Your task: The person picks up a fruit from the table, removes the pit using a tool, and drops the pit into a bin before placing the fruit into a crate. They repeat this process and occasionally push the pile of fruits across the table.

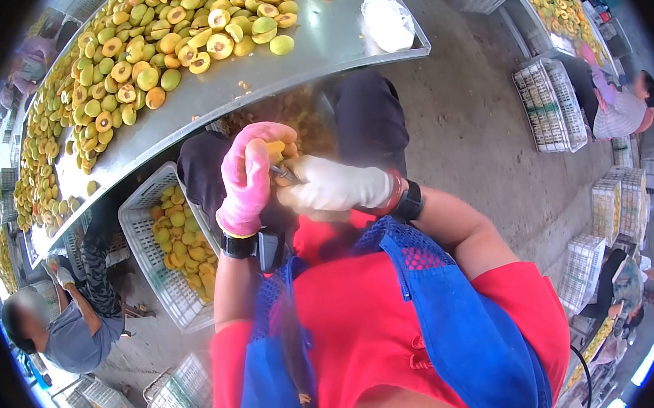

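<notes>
My left hand (248, 181), in a pink glove, is raised before my chest with its fingers curled round a yellow peach piece (282, 148). Close against it, my right hand (337, 184) in a white glove is closed on a small metal pitting tool (285, 174), whose tip meets the fruit. The gloved fingers hide most of the tool. Below and beyond both hands, brownish-yellow scraps (302, 118) show blurred between my knees.
A steel table (207, 110) ahead bears many halved peaches (143, 65) and a white plastic bag (388, 24). Left of my legs stands a white crate (157, 269) of peaches. Another crate (551, 105) is at the right. A person (70, 328) sits at left, another (623, 107) at right.
</notes>
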A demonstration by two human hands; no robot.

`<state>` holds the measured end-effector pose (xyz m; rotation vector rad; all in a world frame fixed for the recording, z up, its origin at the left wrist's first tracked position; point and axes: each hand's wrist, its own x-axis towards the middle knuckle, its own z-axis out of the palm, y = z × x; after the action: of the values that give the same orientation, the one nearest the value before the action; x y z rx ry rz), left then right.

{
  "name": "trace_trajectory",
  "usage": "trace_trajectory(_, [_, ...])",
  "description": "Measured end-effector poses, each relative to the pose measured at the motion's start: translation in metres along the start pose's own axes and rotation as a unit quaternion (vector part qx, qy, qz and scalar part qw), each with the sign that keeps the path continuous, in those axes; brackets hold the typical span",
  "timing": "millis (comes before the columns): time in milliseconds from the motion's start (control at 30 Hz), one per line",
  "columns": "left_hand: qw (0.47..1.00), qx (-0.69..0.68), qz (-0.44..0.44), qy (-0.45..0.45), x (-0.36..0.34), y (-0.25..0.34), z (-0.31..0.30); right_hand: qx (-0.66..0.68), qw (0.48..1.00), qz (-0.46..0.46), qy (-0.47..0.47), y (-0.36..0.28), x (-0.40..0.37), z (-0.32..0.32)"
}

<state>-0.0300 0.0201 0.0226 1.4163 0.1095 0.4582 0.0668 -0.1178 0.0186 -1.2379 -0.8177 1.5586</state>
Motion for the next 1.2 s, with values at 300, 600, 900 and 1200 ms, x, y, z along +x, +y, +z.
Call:
trace_trajectory(300, [0.998,-0.021,-0.016,-0.049,0.003,0.001,-0.004,0.160,0.981,0.052,-0.098,-0.026,-0.018,-0.002])
trace_trajectory(600, [0.989,0.011,-0.081,-0.125,0.008,0.009,-0.017,0.264,0.955,0.066,-0.118,-0.013,-0.013,0.000])
trace_trajectory(900, [0.979,-0.184,-0.070,0.054,0.007,0.007,-0.007,0.005,1.000,-0.006,-0.005,-0.015,-0.005,0.013])
trace_trajectory(1200, [0.803,0.430,-0.155,0.382,-0.055,0.044,-0.151,0.082,0.988,-0.004,0.130,0.029,0.020,0.005])
